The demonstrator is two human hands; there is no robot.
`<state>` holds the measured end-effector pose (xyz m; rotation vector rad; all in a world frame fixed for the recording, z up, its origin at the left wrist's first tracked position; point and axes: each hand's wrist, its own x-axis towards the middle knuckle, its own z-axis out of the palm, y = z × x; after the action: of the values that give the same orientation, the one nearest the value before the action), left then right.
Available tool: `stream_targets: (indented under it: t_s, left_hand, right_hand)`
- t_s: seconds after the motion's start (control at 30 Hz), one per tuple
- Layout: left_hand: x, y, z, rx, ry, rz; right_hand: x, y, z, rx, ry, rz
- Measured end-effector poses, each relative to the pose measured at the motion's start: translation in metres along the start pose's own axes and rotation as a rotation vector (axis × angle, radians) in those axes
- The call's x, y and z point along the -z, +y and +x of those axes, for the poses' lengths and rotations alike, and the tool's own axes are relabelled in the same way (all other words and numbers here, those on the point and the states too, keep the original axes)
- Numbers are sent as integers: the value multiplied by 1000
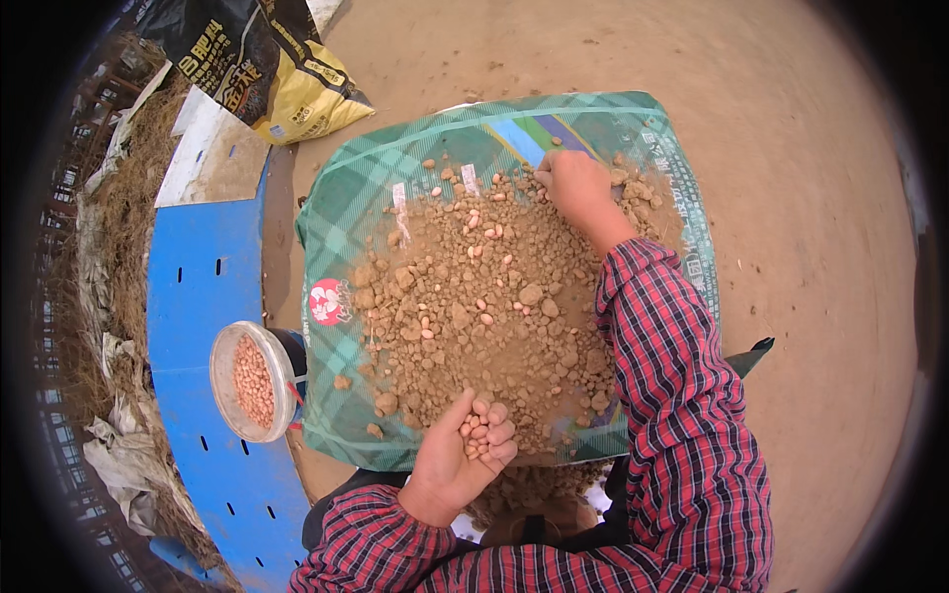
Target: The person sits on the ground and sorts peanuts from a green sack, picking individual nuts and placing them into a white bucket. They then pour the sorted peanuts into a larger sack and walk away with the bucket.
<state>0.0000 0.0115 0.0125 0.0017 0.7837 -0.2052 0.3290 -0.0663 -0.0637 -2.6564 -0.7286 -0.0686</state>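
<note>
My left hand is cupped palm up at the near edge of the green sheet, its fingers curled round several pinkish peanut kernels. At the far side of the soil, my right hand reaches down with thumb and fingertips pinched together; whatever they hold is hidden. Between the hands spreads brown soil with clods. More peanut kernels lie scattered through it, mostly left of my right hand.
To the left, a white-rimmed bucket with many peanut kernels tilts beside the sheet. A blue slotted panel runs under it. A black and yellow sack stands at the far left. Bare brown ground lies to the right.
</note>
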Motion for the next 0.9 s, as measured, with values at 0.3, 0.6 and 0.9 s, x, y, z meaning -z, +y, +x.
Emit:
stream_targets:
  t_s: [0.3,0.6,0.9]
  left_hand:
    - [-1,-3,1,0,-7,25]
    - [-2,-5,2,-13,23,30]
    - [-1,-4,2,-8,15,26]
  right_hand:
    - [35,26,8,-404,-131,1354]
    - [9,13,-12,-34,-34,38]
    - [30,38,-3,-475,-265,1325]
